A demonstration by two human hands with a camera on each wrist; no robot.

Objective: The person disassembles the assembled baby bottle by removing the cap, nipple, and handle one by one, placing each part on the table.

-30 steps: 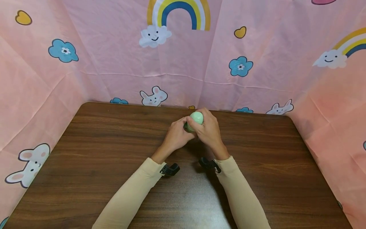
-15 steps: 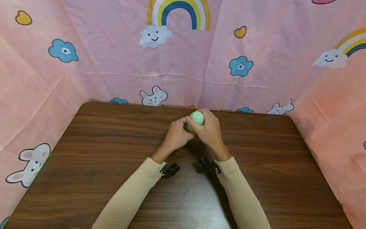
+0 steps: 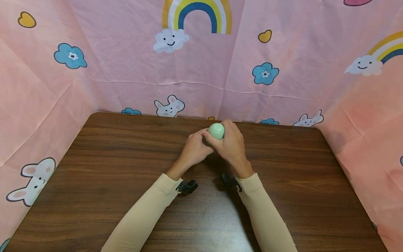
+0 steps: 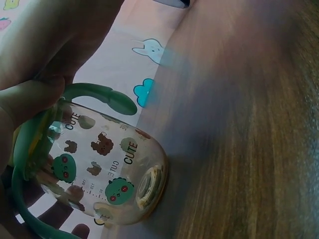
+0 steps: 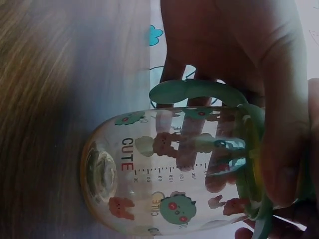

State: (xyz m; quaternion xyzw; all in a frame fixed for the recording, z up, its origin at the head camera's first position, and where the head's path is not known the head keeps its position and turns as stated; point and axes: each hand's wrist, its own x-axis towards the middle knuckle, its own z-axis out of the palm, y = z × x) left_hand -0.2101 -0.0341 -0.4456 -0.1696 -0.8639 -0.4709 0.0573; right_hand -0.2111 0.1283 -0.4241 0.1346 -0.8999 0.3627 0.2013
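Both hands hold a clear baby bottle with a pale green domed cap (image 3: 216, 131) near the table's far edge. The bottle's body (image 4: 97, 159) carries "CUTE" lettering, cartoon prints and a measuring scale, with its base close to the tabletop. Green side handles (image 5: 199, 92) curve down from the collar. My left hand (image 3: 196, 147) grips the bottle at its collar from the left. On the other side, my right hand (image 3: 232, 145) curls round the upper part just below the dome, thumb laid across the front. In the head view the hands hide most of the body.
The dark wood-grain table (image 3: 126, 168) reaches to a pink printed cloth backdrop (image 3: 201, 70) at the back and both sides. Black camera mounts (image 3: 187, 186) sit at both wrists, close to each other over the table.
My right hand has shifted slightly about the bottle's top, its thumb moving a little left and covering more of the part under the dome. The left hand looks unchanged.
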